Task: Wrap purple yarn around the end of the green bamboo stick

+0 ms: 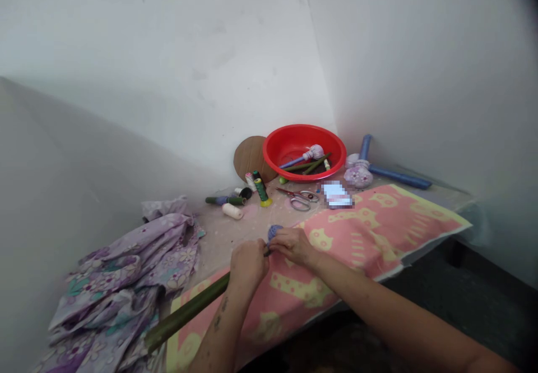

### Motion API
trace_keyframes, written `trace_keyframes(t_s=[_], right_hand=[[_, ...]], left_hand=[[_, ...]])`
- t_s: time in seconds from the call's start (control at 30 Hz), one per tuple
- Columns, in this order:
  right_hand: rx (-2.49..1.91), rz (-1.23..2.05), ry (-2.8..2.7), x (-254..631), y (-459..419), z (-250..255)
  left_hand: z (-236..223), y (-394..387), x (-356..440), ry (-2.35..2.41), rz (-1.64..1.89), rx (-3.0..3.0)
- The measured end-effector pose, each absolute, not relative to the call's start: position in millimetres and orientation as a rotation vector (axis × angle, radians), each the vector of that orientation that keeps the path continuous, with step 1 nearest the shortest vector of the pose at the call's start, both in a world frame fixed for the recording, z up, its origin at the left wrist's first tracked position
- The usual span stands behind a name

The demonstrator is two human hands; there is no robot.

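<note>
A long green stick (pixel 187 312) runs from the lower left up into my left hand (pixel 249 262), which is closed around it. At the stick's far end a rounded purple-blue head (pixel 274 231) shows just beyond my fingers. My right hand (pixel 293 245) is closed, its fingers pinched together at the base of that head, touching my left hand's side. What exactly lies between the right fingertips is hidden. Both hands are over a pink and yellow patterned cloth (pixel 298 291) on the table.
A red basin (pixel 269 157) holds several sticks, one with a round head. Scissors (pixel 300 199), thread spools (pixel 261 192) and a green tube (pixel 226 200) lie ahead. Crumpled floral fabric (pixel 126 283) covers the left; blue sticks with floral heads (pixel 358 175) lie right.
</note>
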State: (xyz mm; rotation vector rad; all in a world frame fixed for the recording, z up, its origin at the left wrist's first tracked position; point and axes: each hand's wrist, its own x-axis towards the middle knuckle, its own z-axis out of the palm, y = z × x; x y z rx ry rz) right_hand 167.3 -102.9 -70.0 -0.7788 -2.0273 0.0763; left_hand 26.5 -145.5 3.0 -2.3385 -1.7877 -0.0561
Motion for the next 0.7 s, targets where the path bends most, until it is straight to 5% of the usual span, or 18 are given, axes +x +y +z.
trace_keyframes(t_s=[0.7], right_hand=[[-0.684,1.066,-1.719,174.4,-92.5,-69.0]], left_hand=[[7.7,-142.2,13.8,-1.750,-0.285,-3.007]])
